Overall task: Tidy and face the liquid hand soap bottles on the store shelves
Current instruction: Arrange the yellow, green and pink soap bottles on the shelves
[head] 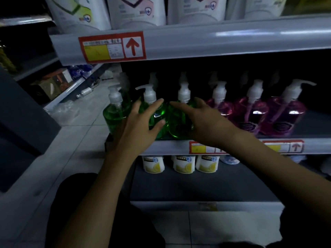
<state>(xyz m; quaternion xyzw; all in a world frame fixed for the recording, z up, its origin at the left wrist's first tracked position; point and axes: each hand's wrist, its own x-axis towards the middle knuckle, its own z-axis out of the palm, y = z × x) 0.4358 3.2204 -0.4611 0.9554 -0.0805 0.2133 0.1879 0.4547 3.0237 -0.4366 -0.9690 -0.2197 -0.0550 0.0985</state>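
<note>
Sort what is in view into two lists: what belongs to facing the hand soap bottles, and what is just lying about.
Belongs to the job:
green soap bottles
pink soap bottles
left hand and right hand, spread over the green bottles
middle shelf edge

Just lying about:
yellow-labelled containers on the shelf below
large white refill packs above
small bottle on the floor
</note>
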